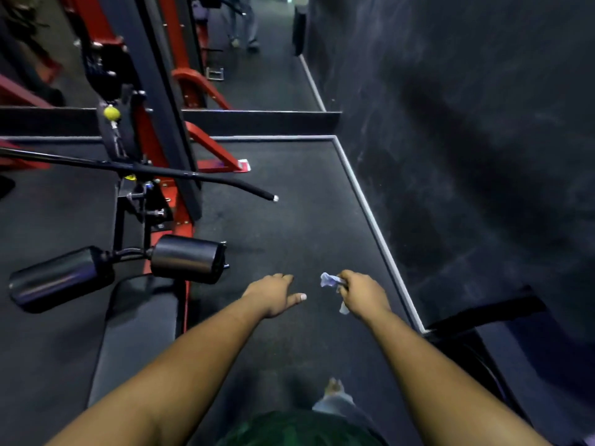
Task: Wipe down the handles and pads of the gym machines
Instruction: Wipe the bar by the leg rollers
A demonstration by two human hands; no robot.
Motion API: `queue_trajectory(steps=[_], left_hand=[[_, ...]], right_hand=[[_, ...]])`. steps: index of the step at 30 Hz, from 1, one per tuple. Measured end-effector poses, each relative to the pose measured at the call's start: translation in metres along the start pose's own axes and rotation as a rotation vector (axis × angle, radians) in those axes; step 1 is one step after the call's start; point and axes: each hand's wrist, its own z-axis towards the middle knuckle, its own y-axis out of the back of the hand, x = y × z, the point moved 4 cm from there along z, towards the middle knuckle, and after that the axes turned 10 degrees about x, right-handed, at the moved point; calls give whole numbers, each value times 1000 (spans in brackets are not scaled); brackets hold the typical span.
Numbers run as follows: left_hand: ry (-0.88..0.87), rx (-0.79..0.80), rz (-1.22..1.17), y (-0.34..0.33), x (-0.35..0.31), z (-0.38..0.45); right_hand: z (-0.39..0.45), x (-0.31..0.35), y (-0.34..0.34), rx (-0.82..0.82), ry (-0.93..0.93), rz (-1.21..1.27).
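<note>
black cylindrical roller pads [186,258] stand left of both hands; right hand [363,292] clenches a crumpled white cloth [331,281], left hand [275,292] is released, fingers loose.

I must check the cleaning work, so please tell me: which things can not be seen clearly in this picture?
Head view only:
- Crumpled white cloth: mostly hidden inside the closed right hand.
- Long black pull-down bar: its left end is cut off by the picture edge.
- Black cylindrical roller pads: undersides face away.
- Standing person: cut off by the top edge, blurred.
</note>
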Motion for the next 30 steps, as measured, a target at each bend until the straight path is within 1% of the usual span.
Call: queue_trajectory(steps=[7, 14, 18, 20, 23, 26, 30], left_hand=[[185, -65, -184, 72, 74, 94], [407, -99, -390, 135, 122, 161], [480, -123, -518, 163, 144, 190], [509, -145, -605, 173, 163, 209], [540, -207, -739, 183, 199, 245], [588, -272, -884, 191, 234, 282], [669, -286, -1058, 193, 266, 311]], right_hand=[[175, 63, 39, 71, 246, -115], [337, 128, 88, 184, 440, -48], [404, 174, 102, 279, 527, 39], [435, 204, 102, 345, 599, 41], [475, 249, 102, 382, 701, 53], [520, 288, 98, 419, 767, 52], [560, 335, 94, 482, 859, -42]])
